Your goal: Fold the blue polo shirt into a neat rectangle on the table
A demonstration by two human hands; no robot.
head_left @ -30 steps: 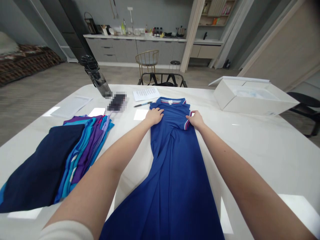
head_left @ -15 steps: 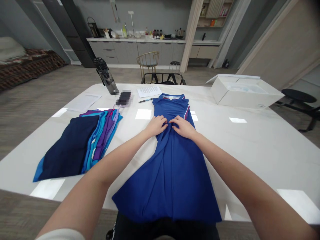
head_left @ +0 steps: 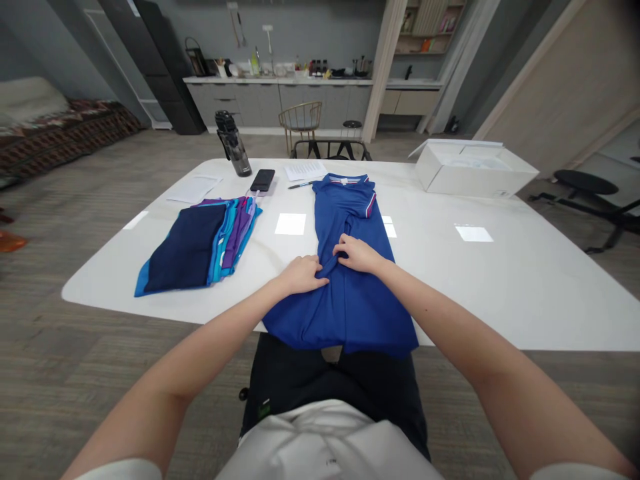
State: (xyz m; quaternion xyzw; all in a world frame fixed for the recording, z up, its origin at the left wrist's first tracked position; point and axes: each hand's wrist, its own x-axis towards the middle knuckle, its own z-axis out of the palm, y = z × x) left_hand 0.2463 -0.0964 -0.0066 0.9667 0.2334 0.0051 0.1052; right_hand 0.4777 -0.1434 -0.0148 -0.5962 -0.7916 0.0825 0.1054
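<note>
A blue polo dress (head_left: pixel 369 293) lies lengthwise on the white table, its striped collar at the far end and its hem hanging at the near edge. Near its middle, my right hand (head_left: pixel 357 255) pinches a fold of the fabric. Lower and to the left, my left hand (head_left: pixel 303 274) has its thumb and fingers closed on the dress's left side. Creases run between the two hands. One sleeve with red and white trim lies on the right. To the left rests a stack of folded clothes (head_left: pixel 187 247), navy on top, with blue and purple edges.
On the white table (head_left: pixel 465 280) are a black phone (head_left: pixel 263 180), a dark water bottle (head_left: pixel 235 148), a pen (head_left: pixel 301 185), papers (head_left: pixel 305 171) and an open white box (head_left: pixel 470 172) at the far right. A metal-framed chair (head_left: pixel 300 119) stands beyond.
My left hand has moved down and left along the dress, the right hand slightly to the right. A fold of fabric now bunches between them. The view has tilted down and shifted back.
</note>
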